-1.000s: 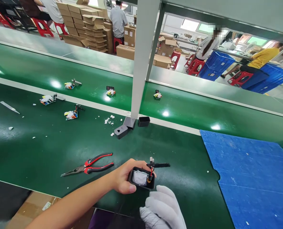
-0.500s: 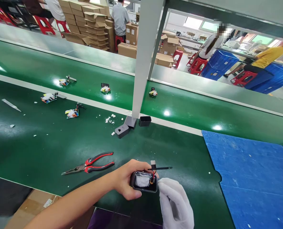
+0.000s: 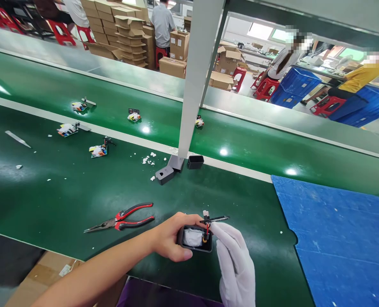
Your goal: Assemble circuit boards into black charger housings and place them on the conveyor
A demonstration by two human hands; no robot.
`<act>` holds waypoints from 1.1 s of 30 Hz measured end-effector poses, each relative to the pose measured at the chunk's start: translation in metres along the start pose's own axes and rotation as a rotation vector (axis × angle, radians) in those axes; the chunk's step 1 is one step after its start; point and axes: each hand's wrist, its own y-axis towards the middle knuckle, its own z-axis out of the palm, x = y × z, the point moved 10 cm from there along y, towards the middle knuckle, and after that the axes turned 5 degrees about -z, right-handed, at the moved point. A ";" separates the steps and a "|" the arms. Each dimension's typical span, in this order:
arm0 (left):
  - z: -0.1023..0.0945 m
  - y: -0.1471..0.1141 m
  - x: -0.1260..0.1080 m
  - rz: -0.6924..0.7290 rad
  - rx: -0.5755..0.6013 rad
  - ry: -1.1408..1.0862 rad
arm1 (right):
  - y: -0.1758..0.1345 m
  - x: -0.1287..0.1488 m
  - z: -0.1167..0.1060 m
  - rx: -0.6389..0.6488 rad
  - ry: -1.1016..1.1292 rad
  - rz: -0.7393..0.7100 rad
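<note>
My bare left hand (image 3: 173, 238) is wrapped around a small black plastic case (image 3: 195, 249), its open side facing up. Inside the case sits a block covered in white material (image 3: 193, 237). Red and black wires (image 3: 207, 230) rise from its right end to a thin black end plate (image 3: 220, 219) with metal prongs (image 3: 206, 214). My right hand (image 3: 235, 260), in a white glove, has its fingers bent together at the wires, just under the plate. What its fingertips pinch is hidden. Long-nose pliers (image 3: 119, 219) with red and black handles lie left of my hands.
Three dark empty cases (image 3: 165, 175) stand by the white post (image 3: 192, 94), near white crumbs (image 3: 149, 160). Several circuit boards with white filler (image 3: 99, 150) lie farther back. A pointed strip (image 3: 17, 138) rests at left, a blue sheet (image 3: 336, 238) at right. People sit beyond.
My right hand has moved up from the case's right edge to beneath the end plate. The plate has tilted and risen slightly. Boards on the far green strip have shifted left.
</note>
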 end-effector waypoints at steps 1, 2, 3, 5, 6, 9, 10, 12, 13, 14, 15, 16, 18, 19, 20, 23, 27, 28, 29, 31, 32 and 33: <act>0.000 0.000 0.001 -0.016 0.002 0.000 | 0.000 0.000 0.001 0.007 0.005 0.002; 0.001 0.000 0.001 -0.034 0.008 0.001 | 0.000 0.000 0.002 0.013 0.010 0.003; 0.001 0.001 0.001 -0.049 0.015 0.001 | 0.000 0.000 0.002 0.018 0.017 0.006; 0.002 0.001 -0.001 -0.069 0.022 0.001 | 0.001 0.000 0.003 0.022 0.027 0.012; 0.002 0.002 -0.002 -0.077 0.024 -0.002 | 0.001 0.000 0.003 0.021 0.031 0.016; 0.002 0.001 0.000 -0.119 0.028 -0.005 | 0.003 0.002 0.003 0.018 0.040 0.017; 0.002 0.001 0.003 -0.143 0.029 -0.003 | 0.004 0.002 0.004 0.022 0.045 0.016; 0.001 0.000 0.008 -0.183 0.026 -0.003 | 0.004 0.002 0.007 0.031 0.054 0.015; 0.001 0.000 0.010 -0.196 0.026 -0.009 | 0.004 0.001 0.007 0.033 0.055 0.016; 0.001 0.000 0.011 -0.201 0.029 -0.018 | 0.004 0.000 0.008 0.033 0.055 0.018; 0.002 0.001 0.010 -0.200 0.031 -0.027 | 0.003 -0.001 0.008 0.032 0.054 0.020; 0.002 0.002 0.008 -0.191 0.032 -0.032 | 0.003 -0.001 0.008 0.030 0.055 0.019; 0.002 0.003 0.003 -0.166 0.038 -0.038 | 0.002 -0.001 0.009 0.031 0.061 0.021; 0.003 0.003 0.001 -0.154 0.039 -0.039 | 0.001 -0.001 0.009 0.033 0.065 0.022; 0.003 0.004 -0.001 -0.143 0.037 -0.041 | 0.001 0.000 0.009 0.034 0.068 0.023; 0.002 0.003 -0.001 -0.136 0.035 -0.040 | 0.001 0.001 0.009 0.035 0.069 0.031; 0.002 0.003 -0.004 -0.086 0.030 -0.029 | -0.001 0.001 0.009 0.033 0.057 0.037; 0.002 0.002 -0.005 -0.069 0.029 -0.025 | -0.001 0.001 0.009 0.033 0.053 0.033; 0.002 0.002 -0.006 -0.058 0.028 -0.021 | -0.001 0.001 0.009 0.034 0.048 0.027; 0.003 0.002 -0.006 -0.065 0.030 -0.022 | 0.000 0.002 0.009 0.039 0.040 0.014; 0.003 0.002 -0.004 -0.077 0.028 -0.017 | 0.001 0.003 0.009 0.045 0.038 0.009; 0.003 0.002 -0.003 -0.090 0.022 -0.002 | 0.002 0.004 0.009 0.052 0.038 0.009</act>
